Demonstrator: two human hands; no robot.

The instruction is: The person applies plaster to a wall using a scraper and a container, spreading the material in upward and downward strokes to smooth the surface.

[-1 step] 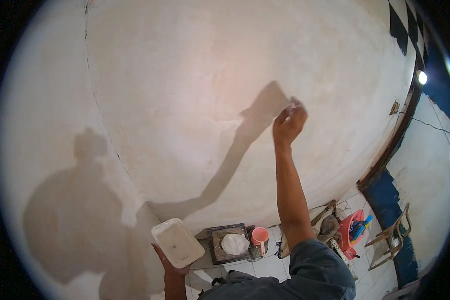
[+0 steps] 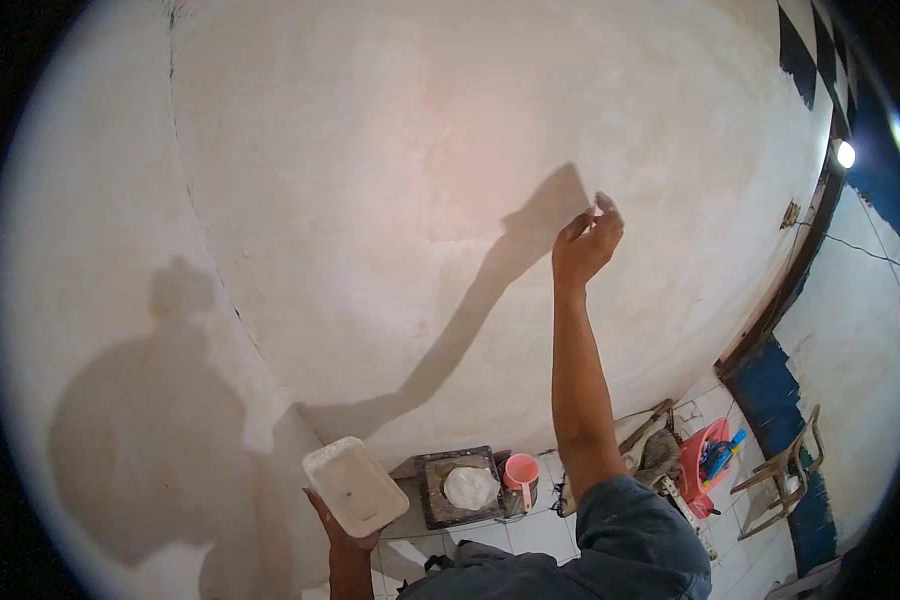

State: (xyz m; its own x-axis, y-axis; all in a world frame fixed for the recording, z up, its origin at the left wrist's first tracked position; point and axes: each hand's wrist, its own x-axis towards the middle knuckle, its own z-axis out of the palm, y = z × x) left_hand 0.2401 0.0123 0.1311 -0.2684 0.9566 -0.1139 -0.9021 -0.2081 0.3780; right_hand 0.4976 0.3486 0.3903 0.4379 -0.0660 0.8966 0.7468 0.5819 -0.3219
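My right hand [image 2: 590, 240] is raised close to the pale plastered wall [image 2: 370, 200], its arm stretched out. The fingers are pinched on a flat scraper that is mostly hidden behind them; its broad, square-ended outline shows in the shadow on the wall. Low at the left, my left hand [image 2: 338, 527] is closed on the edge of a shallow off-white rectangular tray [image 2: 355, 488]. The tray is tilted, with a small dark mark on its bottom. Whether the scraper touches the wall I cannot tell.
Below stand a dark square tub [image 2: 430, 510] with a white lump on it and a pink dipper [image 2: 521, 468]. Farther right are a pink bucket [image 2: 692, 470] with tools, a brown chair [image 2: 785, 475] and a lit lamp [image 2: 845, 154]. A crack [image 2: 192, 200] runs down the wall.
My right hand has moved slightly to the right along the wall, and its shadow has shifted with it. The left hand and the tray stay where they were.
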